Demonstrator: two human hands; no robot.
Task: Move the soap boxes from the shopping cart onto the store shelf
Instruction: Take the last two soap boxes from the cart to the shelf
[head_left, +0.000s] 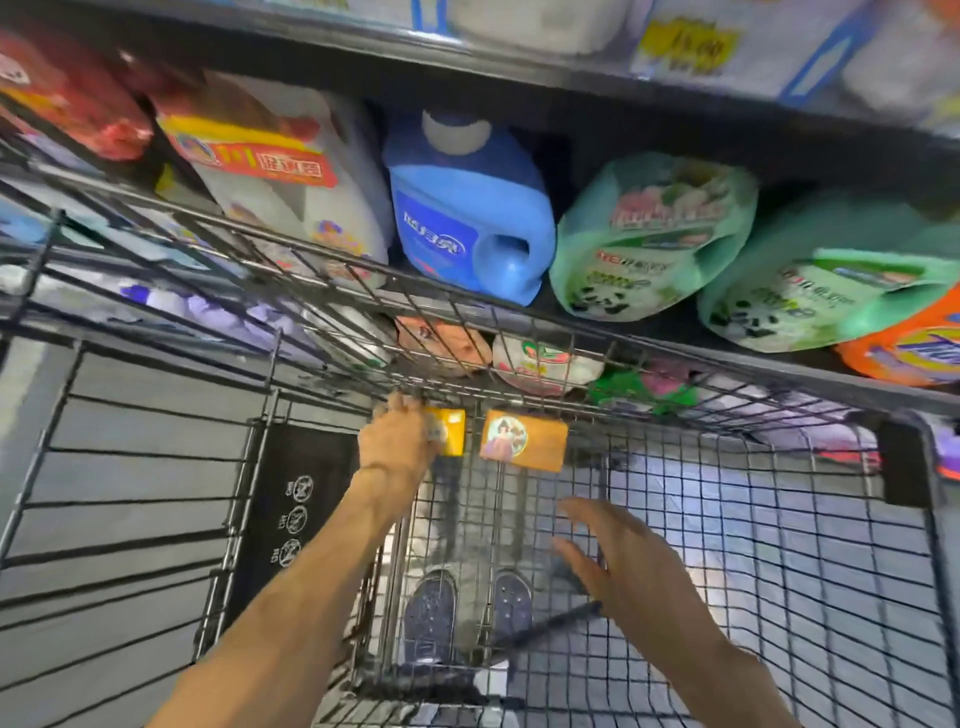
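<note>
Two orange-yellow soap boxes lie at the far end of the wire shopping cart (779, 545). My left hand (397, 441) is closed over the left soap box (451, 431), covering most of it. The right soap box (523, 440), with a round picture on its face, lies free beside it on the cart's mesh floor. My right hand (613, 566) hovers open above the mesh, nearer to me and a little right of that box, touching nothing. The store shelf (727, 332) runs just beyond the cart's far rim.
On the shelf stand a white detergent jug (291, 171), a blue jug (467, 218), green refill pouches (649, 234) and an orange Tide pack (914, 348). More pouches fill the lower shelf behind the cart's wire. A black panel (296, 514) lines the cart's left inside. My shoes (467, 608) show through the mesh.
</note>
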